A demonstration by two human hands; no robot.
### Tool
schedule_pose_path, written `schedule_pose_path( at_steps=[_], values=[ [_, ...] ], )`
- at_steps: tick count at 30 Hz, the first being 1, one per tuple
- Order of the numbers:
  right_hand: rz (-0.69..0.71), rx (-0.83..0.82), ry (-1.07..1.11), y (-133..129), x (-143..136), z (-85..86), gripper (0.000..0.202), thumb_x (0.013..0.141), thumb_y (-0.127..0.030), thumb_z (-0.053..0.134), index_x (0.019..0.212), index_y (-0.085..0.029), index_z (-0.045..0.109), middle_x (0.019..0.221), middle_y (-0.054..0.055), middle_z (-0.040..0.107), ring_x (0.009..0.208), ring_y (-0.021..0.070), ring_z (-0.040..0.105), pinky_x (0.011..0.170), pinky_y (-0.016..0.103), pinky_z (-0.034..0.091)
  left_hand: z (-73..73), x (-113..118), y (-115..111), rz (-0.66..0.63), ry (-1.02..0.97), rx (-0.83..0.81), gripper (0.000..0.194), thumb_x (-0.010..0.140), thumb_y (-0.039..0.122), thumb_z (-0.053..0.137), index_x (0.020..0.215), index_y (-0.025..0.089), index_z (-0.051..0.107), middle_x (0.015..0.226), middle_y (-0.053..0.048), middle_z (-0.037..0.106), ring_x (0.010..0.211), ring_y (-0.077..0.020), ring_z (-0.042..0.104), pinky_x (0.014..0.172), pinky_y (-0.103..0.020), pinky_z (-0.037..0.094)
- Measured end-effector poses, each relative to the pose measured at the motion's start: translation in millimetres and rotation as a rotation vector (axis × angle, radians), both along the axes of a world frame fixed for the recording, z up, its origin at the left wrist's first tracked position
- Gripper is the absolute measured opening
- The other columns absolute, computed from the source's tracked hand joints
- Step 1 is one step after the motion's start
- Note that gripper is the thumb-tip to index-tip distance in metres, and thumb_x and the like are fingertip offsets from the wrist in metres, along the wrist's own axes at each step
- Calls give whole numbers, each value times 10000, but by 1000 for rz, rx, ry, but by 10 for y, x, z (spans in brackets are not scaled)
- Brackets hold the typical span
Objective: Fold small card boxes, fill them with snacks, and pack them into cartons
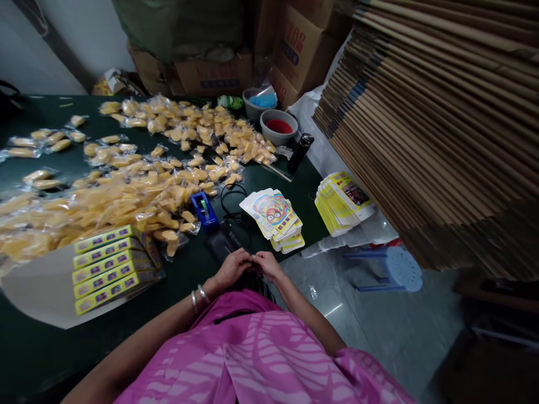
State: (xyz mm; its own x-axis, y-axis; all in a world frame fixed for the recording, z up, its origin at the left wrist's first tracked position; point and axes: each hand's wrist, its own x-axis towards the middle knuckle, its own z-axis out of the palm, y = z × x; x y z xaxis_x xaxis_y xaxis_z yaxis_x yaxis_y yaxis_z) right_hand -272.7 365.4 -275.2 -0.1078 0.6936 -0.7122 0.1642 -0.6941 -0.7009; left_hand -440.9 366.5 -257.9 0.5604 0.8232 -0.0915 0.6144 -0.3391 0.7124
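Note:
My left hand (233,267) and my right hand (269,265) meet in front of my body, at the table's near edge. Both have their fingers closed and fingertips together; whatever they pinch is too small or hidden to make out. Just beyond the left hand lies a dark, black object (219,246) with a black cable (229,205). Past it stands a blue tape dispenser (204,210). A fanned stack of printed cards (275,216) rests beyond the right hand.
Many wrapped yellow pieces (126,199) cover the green table. Yellow boxes (105,269) sit in a row at left. Bowls (278,127) and a black flask (300,152) stand at the back. More yellow cards (341,202), flattened cartons (421,123) and a blue stool (402,269) are at right.

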Motion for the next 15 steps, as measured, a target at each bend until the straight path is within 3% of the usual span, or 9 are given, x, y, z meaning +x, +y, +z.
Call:
schedule_pose_path(
  at_steps=[4, 9, 12, 15],
  values=[
    [11, -48, 36, 49, 43, 20, 241, 990, -351, 602, 918, -123, 633, 769, -13, 624, 604, 98, 592, 565, 234, 523, 69, -5, 58, -102, -2, -14, 152, 953, 161, 523, 1031, 156, 652, 922, -25, 576, 791, -151, 557, 740, -314, 489],
    [29, -73, 77, 112, 142, 47, 246, 995, -356, 593, 924, -124, 630, 771, -12, 622, 605, 98, 592, 567, 235, 526, 133, 35, 106, -195, -4, -51, 95, 922, 132, 555, 970, 152, 634, 940, -32, 561, 800, -153, 536, 743, -312, 479],
    [46, -67, 76, 119, 168, 62, 247, 996, -357, 590, 925, -124, 629, 763, -14, 622, 599, 97, 593, 562, 234, 524, 119, 41, 153, -176, -15, -85, 68, 931, 177, 583, 973, 143, 624, 935, -28, 586, 782, -148, 557, 732, -318, 499],
    [69, -37, 52, 110, 150, 77, 242, 992, -353, 597, 915, -125, 626, 751, -16, 624, 598, 100, 601, 557, 232, 519, 87, 29, 201, -74, -22, -119, 117, 957, 250, 584, 961, 142, 630, 906, -21, 623, 764, -142, 592, 727, -322, 525]
  ],
)
